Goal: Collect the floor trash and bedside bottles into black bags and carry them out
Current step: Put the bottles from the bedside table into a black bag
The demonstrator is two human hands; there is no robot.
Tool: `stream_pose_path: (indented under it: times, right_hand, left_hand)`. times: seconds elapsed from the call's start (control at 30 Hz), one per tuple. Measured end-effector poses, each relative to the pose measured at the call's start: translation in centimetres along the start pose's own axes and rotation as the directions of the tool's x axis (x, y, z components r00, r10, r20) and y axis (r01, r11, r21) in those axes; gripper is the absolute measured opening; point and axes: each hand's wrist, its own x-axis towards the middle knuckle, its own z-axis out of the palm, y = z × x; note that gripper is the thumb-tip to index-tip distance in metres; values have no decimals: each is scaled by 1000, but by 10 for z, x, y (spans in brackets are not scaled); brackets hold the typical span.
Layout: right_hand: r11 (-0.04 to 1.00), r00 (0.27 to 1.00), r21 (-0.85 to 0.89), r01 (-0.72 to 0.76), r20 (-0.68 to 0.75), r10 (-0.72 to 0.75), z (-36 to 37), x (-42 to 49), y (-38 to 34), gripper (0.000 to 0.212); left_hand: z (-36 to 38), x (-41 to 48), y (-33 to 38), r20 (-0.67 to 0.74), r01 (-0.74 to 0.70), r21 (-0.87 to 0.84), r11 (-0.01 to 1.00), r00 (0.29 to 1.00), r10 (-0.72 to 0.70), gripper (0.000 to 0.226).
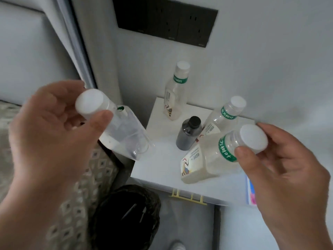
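Note:
My left hand [54, 134] grips a clear empty bottle [124, 136] by its white cap, tilted above the left edge of the white bedside table [158, 166]. My right hand [281, 174] holds a second clear bottle [207, 159] with a green neck band by its white cap, lifted and tilted over the table's front right. On the table stand a tall clear bottle [175, 92] at the back, another clear bottle [223, 118] at the right, and a small dark bottle [189, 133] in the middle. A bin lined with a black bag [126, 217] sits on the floor below.
The bed with a patterned cover [86, 186] lies to the left, its padded headboard [32, 51] behind. A dark socket panel [165, 20] is on the wall above the table. A colourful card [251, 192] lies at the table's right front edge.

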Motion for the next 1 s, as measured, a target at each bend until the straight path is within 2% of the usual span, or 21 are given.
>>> stream_pose_path:
  times: [0.1,0.23,0.33,0.47,0.57,0.67,0.87,1.0]
  right_hand:
    - [992,987,106,-71,153,55,26,-13,-1,67]
    - [987,935,83,-136,341,100,69,-42,8,56]
    - [981,866,-43,-188,464,186,103,-74,26,52]
    - [951,753,-240,-195,585,302,138,-109,65,42]
    - [912,694,-386,-139,618,368,160,-126,108,36]
    - [863,660,-493,-109,613,434,179,-139,156,39]
    - [789,651,-609,-84,566,506,209,-157,238,41]
    - [764,626,-635,-117,550,553,226,-163,270,20]
  left_hand:
    - [-41,-17,-6,-44,20,-50,999,999,-22,42]
    - [-81,-38,-35,-102,123,-46,991,987,-127,48]
    - [-100,-58,-70,-145,291,99,952,950,-275,41]
    - [-103,-85,-122,-81,424,331,843,903,-422,40]
    - [-96,-106,-172,-35,487,434,758,849,-527,36]
    - [-83,-125,-219,63,460,548,699,811,-582,30]
    - [-56,-149,-289,113,554,536,636,700,-705,42]
    - [-46,-152,-327,126,563,567,602,663,-738,43]
